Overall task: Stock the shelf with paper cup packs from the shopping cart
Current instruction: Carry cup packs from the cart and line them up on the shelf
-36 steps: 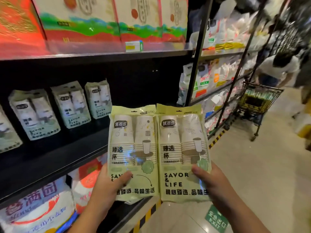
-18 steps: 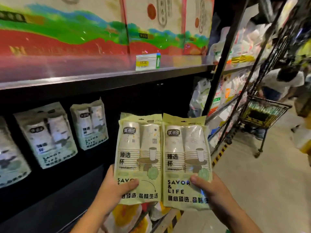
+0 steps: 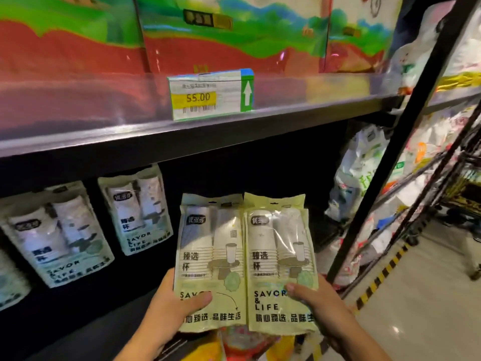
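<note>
The left pack and the right pack of paper cups are held upright side by side, their inner edges touching, printed fronts facing the camera. The left hand grips the left pack near its bottom corner, thumb laid across the front and fingers curled out of sight behind it. The right hand grips the right pack the same way, thumb pressed on the front beside the word SAVOR. Both packs are in the air in front of the dark opening of the shelf, not resting on it. To their left, shelved packs of the same kind stand leaning back in a row that runs off the left edge. Above the opening, the upper shelf carries a price tag reading 55.00 with a white arrow pointing up, and behind it stand red and green boxes. A black post slants down on the right, with white bags on the rack beyond it. A yellow-and-black stripe runs along the pale floor.
</note>
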Available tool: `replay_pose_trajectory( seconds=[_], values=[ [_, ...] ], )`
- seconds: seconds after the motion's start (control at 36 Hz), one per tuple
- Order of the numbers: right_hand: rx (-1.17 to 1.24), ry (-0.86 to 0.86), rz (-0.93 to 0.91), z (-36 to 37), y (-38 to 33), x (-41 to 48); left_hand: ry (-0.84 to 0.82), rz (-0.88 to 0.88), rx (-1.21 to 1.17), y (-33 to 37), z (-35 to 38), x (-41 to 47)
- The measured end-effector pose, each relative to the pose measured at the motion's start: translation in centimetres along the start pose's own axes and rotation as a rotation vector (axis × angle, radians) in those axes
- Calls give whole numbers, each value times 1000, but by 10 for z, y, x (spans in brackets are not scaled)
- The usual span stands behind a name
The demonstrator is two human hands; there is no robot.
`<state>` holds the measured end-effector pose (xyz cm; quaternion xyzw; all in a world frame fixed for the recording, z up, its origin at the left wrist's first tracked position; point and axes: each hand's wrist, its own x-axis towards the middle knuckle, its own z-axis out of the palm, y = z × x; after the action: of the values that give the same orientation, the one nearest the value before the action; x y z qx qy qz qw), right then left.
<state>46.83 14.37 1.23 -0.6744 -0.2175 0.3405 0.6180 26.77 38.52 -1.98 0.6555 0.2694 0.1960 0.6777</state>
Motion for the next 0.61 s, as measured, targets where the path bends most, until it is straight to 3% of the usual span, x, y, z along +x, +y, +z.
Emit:
replay_pose_trajectory(
  seconds=[0.33, 0.61],
  values=[
    [-247, -173, -11, -84, -19, 167, 370, -151, 165, 5, 76, 84],
    [-428, -263, -110, -115, -11, 263, 701, -137, 292, -10, 123, 137]
  ],
)
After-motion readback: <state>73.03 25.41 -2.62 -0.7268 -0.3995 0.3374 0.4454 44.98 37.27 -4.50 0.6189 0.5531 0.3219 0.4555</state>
